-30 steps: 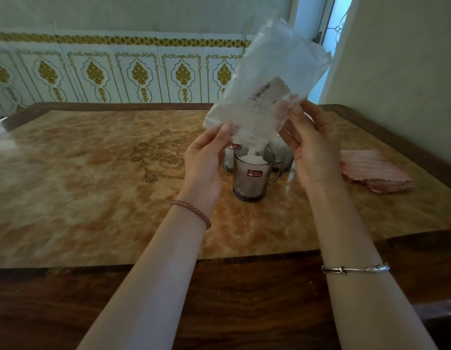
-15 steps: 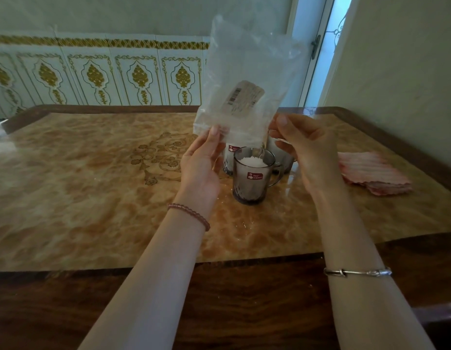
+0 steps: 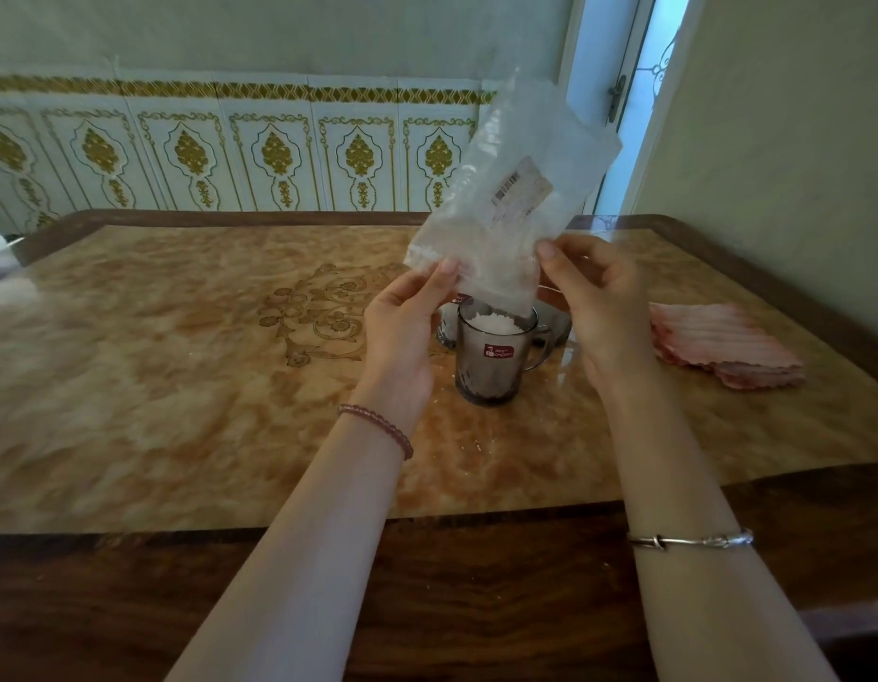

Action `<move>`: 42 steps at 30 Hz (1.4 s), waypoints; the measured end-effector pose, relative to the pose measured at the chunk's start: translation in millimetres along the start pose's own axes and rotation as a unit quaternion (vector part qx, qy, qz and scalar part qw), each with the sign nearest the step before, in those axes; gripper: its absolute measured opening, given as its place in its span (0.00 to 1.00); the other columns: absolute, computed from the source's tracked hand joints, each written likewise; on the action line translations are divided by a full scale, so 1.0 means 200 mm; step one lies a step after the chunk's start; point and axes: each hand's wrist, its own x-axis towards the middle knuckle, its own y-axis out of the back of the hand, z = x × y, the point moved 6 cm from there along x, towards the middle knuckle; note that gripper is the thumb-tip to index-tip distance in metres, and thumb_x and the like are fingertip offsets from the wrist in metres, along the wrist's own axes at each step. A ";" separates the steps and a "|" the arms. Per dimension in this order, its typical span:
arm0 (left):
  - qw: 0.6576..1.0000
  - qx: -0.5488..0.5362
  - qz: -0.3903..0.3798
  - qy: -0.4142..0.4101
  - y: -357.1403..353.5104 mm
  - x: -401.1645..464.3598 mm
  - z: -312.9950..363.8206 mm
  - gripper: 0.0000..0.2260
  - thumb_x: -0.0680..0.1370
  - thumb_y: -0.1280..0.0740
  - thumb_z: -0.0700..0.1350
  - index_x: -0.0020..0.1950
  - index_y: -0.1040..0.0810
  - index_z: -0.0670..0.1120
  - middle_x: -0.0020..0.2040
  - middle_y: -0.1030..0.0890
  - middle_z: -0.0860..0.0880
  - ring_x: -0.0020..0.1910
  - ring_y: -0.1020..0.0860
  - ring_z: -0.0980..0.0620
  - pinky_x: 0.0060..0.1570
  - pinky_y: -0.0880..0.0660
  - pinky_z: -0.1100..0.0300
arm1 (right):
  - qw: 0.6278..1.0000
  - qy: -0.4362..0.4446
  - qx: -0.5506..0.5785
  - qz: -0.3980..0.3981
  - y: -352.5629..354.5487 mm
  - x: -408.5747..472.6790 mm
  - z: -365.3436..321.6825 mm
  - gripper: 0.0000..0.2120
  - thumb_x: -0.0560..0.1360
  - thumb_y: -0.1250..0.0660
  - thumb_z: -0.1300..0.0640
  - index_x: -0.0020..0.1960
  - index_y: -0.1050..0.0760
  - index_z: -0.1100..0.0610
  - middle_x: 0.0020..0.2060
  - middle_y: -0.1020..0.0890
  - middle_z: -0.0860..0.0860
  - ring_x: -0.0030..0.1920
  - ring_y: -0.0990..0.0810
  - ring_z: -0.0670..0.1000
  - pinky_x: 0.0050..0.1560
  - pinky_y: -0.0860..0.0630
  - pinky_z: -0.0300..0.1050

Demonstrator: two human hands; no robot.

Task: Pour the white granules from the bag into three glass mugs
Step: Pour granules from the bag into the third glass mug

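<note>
A dark wooden edge runs along the near side of the table point(image 3: 132, 386), and beyond it the top is glossy, marbled in orange and cream, with a gold ornament in the middle. Both forearms reach over this edge; the left wrist wears a bead bracelet point(image 3: 378, 428), the right one a metal bangle point(image 3: 690, 539).

The nearest glass mug point(image 3: 493, 359) stands upright between the two hands. It is smoky glass with a small red label, and the white granules point(image 3: 491, 321) fill it up to the rim. Behind it two more mugs point(image 3: 449, 319) are mostly hidden; their content cannot be seen.

The left hand point(image 3: 402, 332) pinches the lower left corner of the clear plastic bag point(image 3: 516, 199), and the right hand point(image 3: 599, 297) pinches its lower right edge. The bag is tilted, its mouth just above the near mug. A folded pink cloth point(image 3: 722, 344) lies to the right. Farther back is a tiled wall point(image 3: 230, 155) and a door point(image 3: 619, 100).
</note>
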 end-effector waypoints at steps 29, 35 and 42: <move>0.985 0.167 -0.002 -0.031 -0.26 -0.11 0.25 0.10 0.73 0.27 0.45 0.49 0.17 0.39 0.44 0.15 0.43 0.43 0.18 0.49 0.47 0.21 0.58 | 0.960 0.062 -0.272 -0.006 0.14 -0.01 -0.23 0.12 0.74 0.30 0.63 0.51 0.19 0.47 0.50 0.21 0.47 0.46 0.24 0.44 0.48 0.28 0.37; 0.977 0.204 -0.042 -0.036 -0.31 -0.14 0.30 0.20 0.71 0.28 0.57 0.52 0.20 0.43 0.46 0.14 0.47 0.48 0.18 0.49 0.54 0.23 0.54 | 0.970 0.019 -0.242 0.015 0.20 -0.02 -0.37 0.14 0.76 0.31 0.50 0.57 0.20 0.57 0.45 0.21 0.45 0.40 0.27 0.40 0.41 0.31 0.33; 0.951 0.298 -0.067 -0.045 -0.36 -0.14 0.31 0.24 0.71 0.26 0.50 0.63 0.27 0.44 0.57 0.20 0.48 0.55 0.21 0.50 0.54 0.25 0.55 | 0.984 -0.025 -0.173 -0.019 0.27 0.03 -0.48 0.12 0.77 0.31 0.53 0.57 0.19 0.57 0.48 0.18 0.47 0.46 0.22 0.41 0.42 0.28 0.29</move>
